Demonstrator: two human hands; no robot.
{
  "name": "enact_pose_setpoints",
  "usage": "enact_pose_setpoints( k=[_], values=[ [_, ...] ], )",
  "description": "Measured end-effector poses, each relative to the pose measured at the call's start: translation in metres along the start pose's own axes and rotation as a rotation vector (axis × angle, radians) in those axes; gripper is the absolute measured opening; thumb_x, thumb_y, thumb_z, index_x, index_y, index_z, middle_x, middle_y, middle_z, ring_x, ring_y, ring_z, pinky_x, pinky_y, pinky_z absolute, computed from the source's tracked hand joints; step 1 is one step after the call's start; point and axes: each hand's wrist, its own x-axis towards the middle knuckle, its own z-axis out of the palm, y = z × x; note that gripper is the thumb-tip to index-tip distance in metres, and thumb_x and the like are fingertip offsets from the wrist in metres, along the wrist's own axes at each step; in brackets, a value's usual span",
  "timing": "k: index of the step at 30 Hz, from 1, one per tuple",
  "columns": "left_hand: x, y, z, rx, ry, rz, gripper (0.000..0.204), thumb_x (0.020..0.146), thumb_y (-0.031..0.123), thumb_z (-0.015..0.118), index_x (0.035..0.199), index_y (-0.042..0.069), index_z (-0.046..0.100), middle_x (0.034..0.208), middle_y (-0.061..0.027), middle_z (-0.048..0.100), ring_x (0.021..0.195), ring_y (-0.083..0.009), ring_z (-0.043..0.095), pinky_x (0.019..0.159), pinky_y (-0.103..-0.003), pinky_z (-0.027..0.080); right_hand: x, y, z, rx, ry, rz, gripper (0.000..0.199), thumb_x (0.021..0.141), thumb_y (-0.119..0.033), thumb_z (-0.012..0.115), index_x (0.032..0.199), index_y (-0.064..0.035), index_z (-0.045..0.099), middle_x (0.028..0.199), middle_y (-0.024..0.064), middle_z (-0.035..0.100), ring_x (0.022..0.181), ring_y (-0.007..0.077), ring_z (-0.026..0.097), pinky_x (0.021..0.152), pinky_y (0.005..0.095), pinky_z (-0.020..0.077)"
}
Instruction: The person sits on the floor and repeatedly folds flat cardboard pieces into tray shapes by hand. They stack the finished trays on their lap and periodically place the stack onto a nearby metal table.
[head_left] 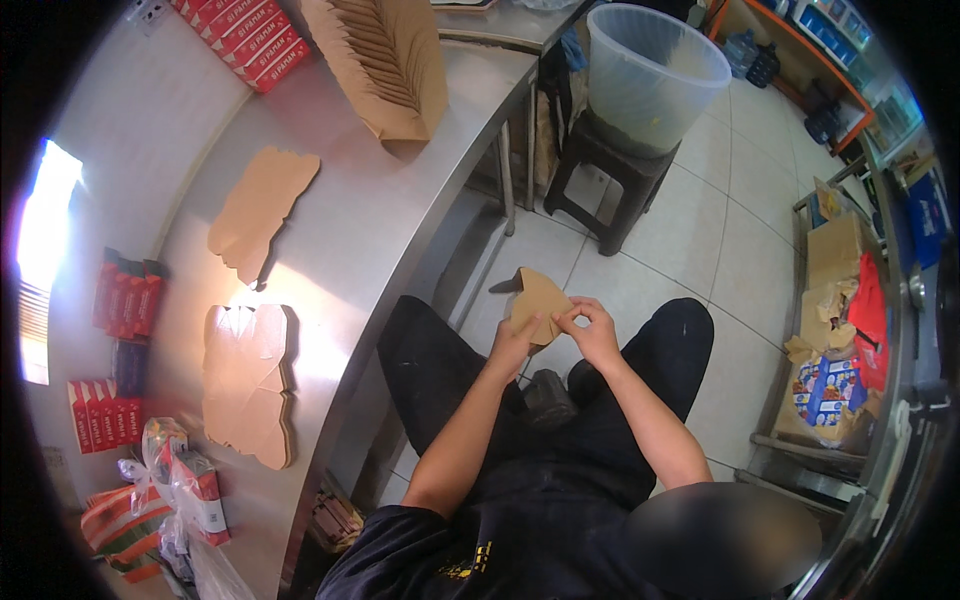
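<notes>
Holding one brown cardboard blank (540, 297) in both hands, low between the knees, above the tiled floor (735, 265) and off the counter (330, 170).

Left hand (511, 343): closed on the blank's near left edge, fingers against the board. Right hand (592, 333): thumb and index finger pinching the near right edge in a ring shape; can't see the fingertips behind the board.

Step in hand, my read: bending the blank into shape. Far left flap stands up at an angle, the rest looks mostly flat. Next move probably calls for a steady left grip while the right works its edge along the crease. Risk: bending off the crease line.

Left of the hands on the counter: a thick stack of flat blanks (245, 385), and a smaller pile of blanks (262, 210) farther out, well apart from it. Far left, beyond those: nested folded cartons (385, 60) in a long row, one inside the next. Look empty, but the nesting hides most interiors.

Containers: translucent tub (655, 75) beyond the hands, slightly right, on a black stool (612, 180). Smudges on its wall; can't confirm contents. Well right: open cardboard box (840, 245), with a blue-and-white packet (828, 390) and a red plastic bag (871, 325) at it. Well left, nearer the body: tied clear plastic bag (165, 450), contents unclear.
</notes>
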Motion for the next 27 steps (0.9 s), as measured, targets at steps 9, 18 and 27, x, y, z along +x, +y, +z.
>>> enact_pose_setpoints(
  k=[9,18,27],
  values=[
    [-0.003,0.012,0.002,-0.366,-0.019,-0.045,0.048,0.11,0.031,0.055,0.147,0.001,0.048,0.142,-0.0136,0.06,0.131,-0.0269,0.06,0.11,-0.045,0.049,0.004,-0.027,0.002,0.188,0.048,-0.006,0.021,0.086,-0.008,0.084,0.091,-0.001,0.065,0.131,0.0177,0.063,0.117,0.0275,0.065,0.079,0.0344,0.0645],
    [-0.011,0.018,-0.003,-0.521,-0.273,-0.12,0.051,0.111,0.033,0.05,0.153,0.005,0.041,0.15,-0.012,0.053,0.139,-0.0267,0.052,0.117,-0.044,0.042,0.009,-0.022,-0.006,0.838,-0.244,0.557,0.059,0.094,-0.025,0.081,0.14,-0.0164,0.045,0.139,0.0107,0.053,0.121,0.0231,0.058,0.097,0.0379,0.052],
    [-0.008,0.021,0.002,-0.649,-0.25,-0.093,0.05,0.114,0.035,0.041,0.154,0.006,0.04,0.153,-0.0125,0.05,0.143,-0.0277,0.048,0.12,-0.045,0.038,0.008,-0.008,-0.003,0.769,-0.177,0.384,0.051,0.091,-0.018,0.082,0.131,-0.0133,0.05,0.131,0.0076,0.052,0.113,0.0189,0.058,0.095,0.0336,0.0511]
  ],
)
